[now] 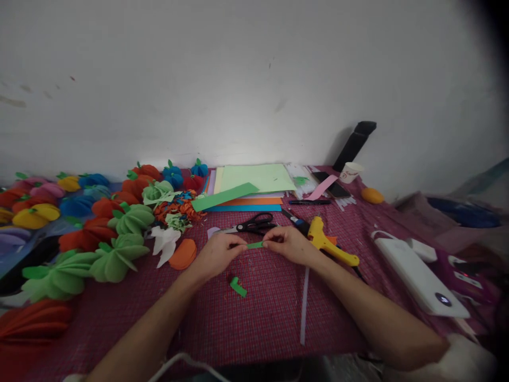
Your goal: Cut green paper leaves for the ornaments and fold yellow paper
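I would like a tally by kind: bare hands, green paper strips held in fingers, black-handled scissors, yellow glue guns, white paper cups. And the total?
Left hand and right hand, bare: 2
Held green paper strip: 1
Black-handled scissors: 1
Yellow glue gun: 1
White paper cup: 1
Total: 6

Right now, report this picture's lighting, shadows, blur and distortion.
Head view: dim light, wall brightest around mid-frame, top right corner black; head view: soft shadow beside the black bar; head view: orange-red ball at lower left blurred, green strip clearer; head view: wide-angle stretching toward the edges.
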### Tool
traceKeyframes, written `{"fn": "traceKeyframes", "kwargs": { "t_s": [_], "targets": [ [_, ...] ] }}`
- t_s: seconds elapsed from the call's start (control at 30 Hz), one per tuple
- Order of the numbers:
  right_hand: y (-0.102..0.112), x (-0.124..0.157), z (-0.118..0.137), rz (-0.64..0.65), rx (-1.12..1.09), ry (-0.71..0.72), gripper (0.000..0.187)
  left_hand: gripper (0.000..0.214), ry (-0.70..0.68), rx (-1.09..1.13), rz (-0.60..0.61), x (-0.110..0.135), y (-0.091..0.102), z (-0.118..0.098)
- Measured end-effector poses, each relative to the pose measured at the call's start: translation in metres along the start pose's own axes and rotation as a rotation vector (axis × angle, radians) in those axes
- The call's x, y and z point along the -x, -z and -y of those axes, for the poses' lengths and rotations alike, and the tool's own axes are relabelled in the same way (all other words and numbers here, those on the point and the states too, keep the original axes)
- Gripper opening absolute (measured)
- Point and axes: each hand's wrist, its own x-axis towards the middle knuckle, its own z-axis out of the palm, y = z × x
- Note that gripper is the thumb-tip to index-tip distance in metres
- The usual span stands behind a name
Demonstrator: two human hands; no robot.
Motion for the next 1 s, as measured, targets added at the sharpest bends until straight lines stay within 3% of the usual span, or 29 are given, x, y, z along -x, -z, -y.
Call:
{"fn": "traceKeyframes", "kwargs": {
  "t_s": [0.23, 0.4, 0.6, 0.77, 0.9, 1.0],
  "targets": [
    [-0.006, -0.001, -0.008, 0.044, 0.256, 0.119, 0.013, 0.023, -0.043, -0.194, 0.086, 0.003, 0.004, 0.004],
    [-0.007, -0.001, -0.009, 0.083, 0.333, 0.147, 0.014, 0.029, -0.012, -0.312, -0.041, 0.004, 0.006, 0.0],
    [-0.008, -0.001, -0.011, 0.094, 0.386, 0.19, 0.012, 0.03, -0.155, -0.367, 0.082, 0.002, -0.011, -0.002],
    [-0.003, 0.003, 0.002, 0.042, 0.41, 0.254, 0.012, 0.034, -0.178, -0.333, -0.023, 0.002, -0.019, -0.005],
    [-0.001, 0.01, 0.018, 0.027, 0.452, 0.319, 0.012, 0.032, -0.182, -0.27, 0.098, 0.005, -0.019, -0.012],
    [-0.001, 0.013, 0.025, -0.003, 0.447, 0.349, 0.01, 0.035, -0.108, -0.172, 0.157, 0.005, -0.022, -0.013]
  ]
}}
